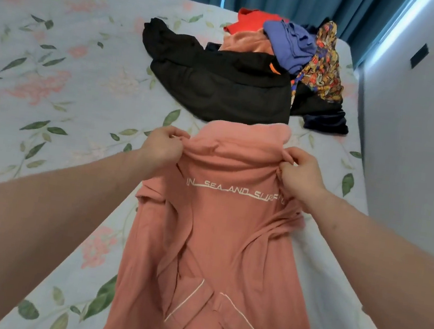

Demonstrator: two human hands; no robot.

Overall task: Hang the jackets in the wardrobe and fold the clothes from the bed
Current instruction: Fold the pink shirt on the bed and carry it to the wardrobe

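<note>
Head camera looks down on a pink shirt (216, 241) spread along the floral bed (55, 82), its far edge pinched up by the left hand (163, 145) and right hand (301, 172). Beyond lies a black garment (220, 84), then a heap of colourful clothes (295, 45).

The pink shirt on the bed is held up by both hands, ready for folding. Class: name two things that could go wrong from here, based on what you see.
1. The pink shirt is already creased and its collar lies turned under near the bottom, so a fold now may trap wrinkles.
2. The left hand and right hand pinch it right beside the black garment; laying it forward could land it on that pile.
</note>
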